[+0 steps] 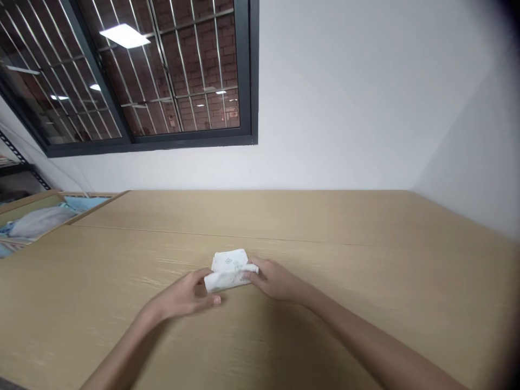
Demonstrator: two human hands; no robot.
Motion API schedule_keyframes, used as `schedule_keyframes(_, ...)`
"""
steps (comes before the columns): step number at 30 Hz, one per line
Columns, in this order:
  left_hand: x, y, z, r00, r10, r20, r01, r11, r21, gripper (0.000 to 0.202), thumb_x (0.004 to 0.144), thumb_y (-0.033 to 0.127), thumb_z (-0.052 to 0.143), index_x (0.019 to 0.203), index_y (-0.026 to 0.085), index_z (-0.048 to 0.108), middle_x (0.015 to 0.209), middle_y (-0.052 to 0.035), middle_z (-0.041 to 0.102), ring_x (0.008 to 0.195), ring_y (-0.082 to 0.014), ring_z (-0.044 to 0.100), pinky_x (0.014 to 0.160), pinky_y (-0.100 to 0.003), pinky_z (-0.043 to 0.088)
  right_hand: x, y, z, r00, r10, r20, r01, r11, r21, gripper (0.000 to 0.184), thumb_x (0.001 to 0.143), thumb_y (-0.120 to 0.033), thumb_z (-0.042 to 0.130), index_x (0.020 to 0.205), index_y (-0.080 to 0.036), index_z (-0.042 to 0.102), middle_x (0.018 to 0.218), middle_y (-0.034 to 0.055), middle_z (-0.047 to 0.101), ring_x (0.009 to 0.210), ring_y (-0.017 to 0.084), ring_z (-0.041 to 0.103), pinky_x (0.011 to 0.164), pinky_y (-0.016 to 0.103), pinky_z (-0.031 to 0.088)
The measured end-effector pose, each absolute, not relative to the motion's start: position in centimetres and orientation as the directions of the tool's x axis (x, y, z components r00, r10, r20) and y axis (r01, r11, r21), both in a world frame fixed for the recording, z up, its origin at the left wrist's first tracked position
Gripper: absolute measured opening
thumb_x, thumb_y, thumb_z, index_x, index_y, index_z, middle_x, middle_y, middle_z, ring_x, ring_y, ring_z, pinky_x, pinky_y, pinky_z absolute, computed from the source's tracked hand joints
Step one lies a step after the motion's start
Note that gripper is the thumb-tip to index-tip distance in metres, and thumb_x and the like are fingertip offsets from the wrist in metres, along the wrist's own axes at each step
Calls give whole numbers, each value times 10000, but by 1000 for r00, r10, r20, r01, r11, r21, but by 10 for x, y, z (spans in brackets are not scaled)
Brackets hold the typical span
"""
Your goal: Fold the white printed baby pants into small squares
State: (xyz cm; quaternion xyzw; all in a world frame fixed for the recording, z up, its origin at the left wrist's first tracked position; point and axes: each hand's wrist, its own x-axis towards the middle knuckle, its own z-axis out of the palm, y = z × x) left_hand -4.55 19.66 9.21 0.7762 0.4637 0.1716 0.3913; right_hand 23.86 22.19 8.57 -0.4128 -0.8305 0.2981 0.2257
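Bare forearms (122, 346) reach up from the bottom edge. At the left, the left hand's (181, 295) blurred fingers (209, 299) curl by a folded white cloth (229, 269) on the bench (365, 233), grip unclear. The right hand (276, 280) presses its closed-up fingers (254, 275) over the cloth's right end, fingertips hidden.

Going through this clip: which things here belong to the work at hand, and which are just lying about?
In use: folded white cloth with green print, left hand, right hand.

Just lying about: wooden bin of grey and blue fabric, dark metal shelving.
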Motion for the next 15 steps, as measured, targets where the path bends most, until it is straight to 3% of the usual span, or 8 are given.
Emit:
schedule_keyframes(4, -45, 231, 90, 425, 901, -84, 694, -265, 669, 350, 884, 495, 568, 961, 161, 642, 864, -32, 670, 743, -178, 596, 624, -265, 420, 228, 245, 77, -429, 896, 113, 582, 370, -724, 294, 1004, -492, 454, 969, -216, 549, 935, 46, 675, 828, 226, 624, 683, 313, 431)
schedule_keyframes(8, -41, 257, 76, 283, 958, -42, 813, -217, 540, 224, 805, 397, 615, 764, 189, 544, 723, -8, 610, 645, -163, 534, 562, -270, 330, 217, 267, 62, -348, 928, 131, 621, 334, -709, 285, 1028, -473, 398, 935, -222, 495, 897, 40, 646, 829, 216, 616, 666, 296, 401)
schedule_keyframes(12, -40, 265, 62, 196, 981, -15, 859, -164, 484, 169, 780, 339, 629, 799, 202, 531, 748, -23, 645, 667, -181, 583, 575, -277, 366, 211, 281, 50, -328, 930, 165, 680, 354, -642, 201, 1026, -392, 438, 994, -211, 521, 939, 55, 664, 859, 220, 627, 688, 302, 408)
schedule_keyframes(15, -37, 260, 59, 168, 986, 21, 872, -158, 463, 269, 801, 334, 622, 1014, 185, 553, 843, -43, 689, 755, -212, 650, 643, -295, 455, 208, 282, 48, -270, 929, 252, 755, 366, -543, 167, 999, -332, 518, 1073, -185, 547, 1023, 92, 679, 935, 249, 630, 771, 341, 445)
